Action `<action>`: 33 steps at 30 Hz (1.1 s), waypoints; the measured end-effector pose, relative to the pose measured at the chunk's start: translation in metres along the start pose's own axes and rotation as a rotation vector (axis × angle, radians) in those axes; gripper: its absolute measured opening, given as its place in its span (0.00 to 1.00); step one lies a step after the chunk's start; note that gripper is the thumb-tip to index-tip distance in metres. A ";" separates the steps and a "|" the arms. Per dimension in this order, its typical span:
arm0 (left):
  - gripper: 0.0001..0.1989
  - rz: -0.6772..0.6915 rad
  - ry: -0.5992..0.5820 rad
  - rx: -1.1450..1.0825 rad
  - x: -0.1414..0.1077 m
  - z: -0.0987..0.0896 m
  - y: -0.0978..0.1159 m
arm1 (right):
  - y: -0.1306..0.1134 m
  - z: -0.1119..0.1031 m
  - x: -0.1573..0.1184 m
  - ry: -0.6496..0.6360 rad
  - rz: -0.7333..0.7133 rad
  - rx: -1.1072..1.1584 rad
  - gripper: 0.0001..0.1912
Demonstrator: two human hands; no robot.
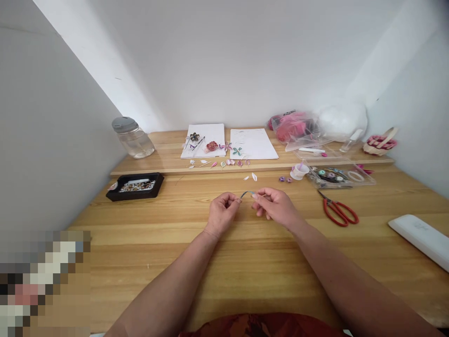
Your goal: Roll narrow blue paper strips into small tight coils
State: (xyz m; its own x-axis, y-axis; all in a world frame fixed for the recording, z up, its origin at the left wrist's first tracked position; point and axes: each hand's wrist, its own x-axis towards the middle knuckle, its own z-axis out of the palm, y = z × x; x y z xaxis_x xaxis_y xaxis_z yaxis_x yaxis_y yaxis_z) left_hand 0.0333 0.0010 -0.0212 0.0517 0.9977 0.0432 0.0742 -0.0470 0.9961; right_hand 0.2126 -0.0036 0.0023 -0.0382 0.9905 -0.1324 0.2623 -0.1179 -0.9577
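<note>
Above the middle of the wooden table, my left hand [221, 213] and my right hand [275, 204] pinch the two ends of a thin, dark bluish strip [247, 193]. The strip arches upward between my fingertips; whether it is wire, thread or ribbon I cannot make out. Just beyond my hands lie two small white petal-shaped pieces [254, 177]. To the right of those are small purple flower-like pieces [285, 179] and a white spool [299, 171]. Red-handled scissors [337, 210] rest open-bladed to the right of my right hand.
A black tray of beads [135, 186] and a lidded water jar [133, 136] stand left. Paper sheets [254, 144] with wire flowers lie on the raised back ledge [164, 164]. At right are a clear box [340, 174], a small basket [380, 142] and a white case [419, 236].
</note>
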 end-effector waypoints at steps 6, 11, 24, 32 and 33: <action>0.11 0.015 -0.006 0.005 0.000 -0.002 0.000 | -0.003 -0.026 0.008 0.142 -0.134 -0.036 0.17; 0.12 0.027 -0.018 0.003 0.000 -0.002 0.002 | -0.004 -0.026 0.006 -0.047 -0.090 -0.047 0.16; 0.12 0.049 -0.031 0.025 0.000 0.000 0.002 | -0.001 -0.012 0.001 -0.122 0.008 -0.103 0.14; 0.11 0.015 -0.105 0.040 -0.002 -0.003 0.002 | -0.004 -0.024 0.004 -0.013 -0.175 -0.174 0.15; 0.11 0.013 -0.122 0.041 -0.003 -0.002 0.002 | -0.004 -0.022 0.004 -0.025 -0.164 -0.161 0.15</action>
State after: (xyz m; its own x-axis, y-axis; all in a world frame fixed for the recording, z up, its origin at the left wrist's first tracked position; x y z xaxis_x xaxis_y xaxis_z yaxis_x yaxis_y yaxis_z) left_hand 0.0312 -0.0015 -0.0190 0.1737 0.9838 0.0441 0.1136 -0.0645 0.9914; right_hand 0.2325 0.0022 0.0117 -0.1162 0.9931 0.0138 0.4008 0.0596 -0.9142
